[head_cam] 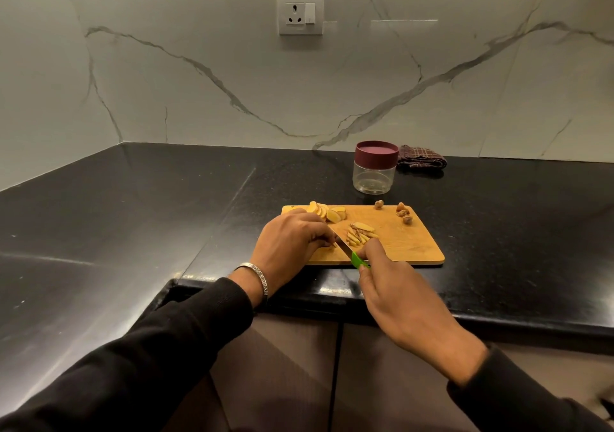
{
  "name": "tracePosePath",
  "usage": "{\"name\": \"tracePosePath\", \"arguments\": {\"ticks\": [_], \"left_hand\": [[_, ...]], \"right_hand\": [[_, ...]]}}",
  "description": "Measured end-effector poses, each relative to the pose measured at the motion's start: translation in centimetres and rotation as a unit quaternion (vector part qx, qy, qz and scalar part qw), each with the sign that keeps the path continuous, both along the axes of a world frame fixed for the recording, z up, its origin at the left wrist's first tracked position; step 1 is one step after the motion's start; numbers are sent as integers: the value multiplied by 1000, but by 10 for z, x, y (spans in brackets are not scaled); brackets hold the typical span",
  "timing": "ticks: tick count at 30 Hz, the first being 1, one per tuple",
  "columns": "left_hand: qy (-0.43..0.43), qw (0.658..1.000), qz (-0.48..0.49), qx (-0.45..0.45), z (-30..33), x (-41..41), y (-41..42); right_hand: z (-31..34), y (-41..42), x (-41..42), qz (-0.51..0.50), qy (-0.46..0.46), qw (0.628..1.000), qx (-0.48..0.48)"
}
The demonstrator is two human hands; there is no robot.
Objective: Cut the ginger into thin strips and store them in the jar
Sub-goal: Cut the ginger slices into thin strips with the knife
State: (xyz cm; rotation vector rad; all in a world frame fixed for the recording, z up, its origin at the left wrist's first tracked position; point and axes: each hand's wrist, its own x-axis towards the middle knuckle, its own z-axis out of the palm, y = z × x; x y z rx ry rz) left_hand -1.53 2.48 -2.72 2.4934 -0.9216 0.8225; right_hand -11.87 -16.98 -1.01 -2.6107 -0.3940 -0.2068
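Observation:
A wooden cutting board lies on the black counter. On it are ginger slices at the back left, a small pile of thin ginger strips in the middle, and brown trimmed bits at the back right. My left hand curls its fingers down on a ginger piece, mostly hidden under them. My right hand grips the green handle of a knife whose blade rests against the left fingertips. Behind the board stands a clear jar with a maroon lid on.
A folded dark checked cloth lies behind the jar by the marble wall. A wall socket sits above. The counter forms a corner at the left, and its front edge runs just below the board.

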Motion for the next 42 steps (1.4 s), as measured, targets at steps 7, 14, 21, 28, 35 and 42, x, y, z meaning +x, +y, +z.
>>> {"name": "tracePosePath", "arguments": {"ticks": [7,14,21,28,35,42], "left_hand": [[-12,1000,9,7,-1,0,0],[-24,999,22,16,0,-1,0],[-25,999,32,28,0,-2,-1],[-24,999,36,18,2,-5,-2],[-27,999,42,17,2,-5,-2],[-26,999,25,26,1,-1,-2]], "right_hand": [[2,1,2,3,7,1000,0],[5,2,4,-5,20,999,-35],[7,4,2,2,31,998,-49],[2,0,-14,-1,-6,995,-104],[1,-12,-40,-26,-23,984,-177],[5,-16,-51,-62,-38,962,-265]]}}
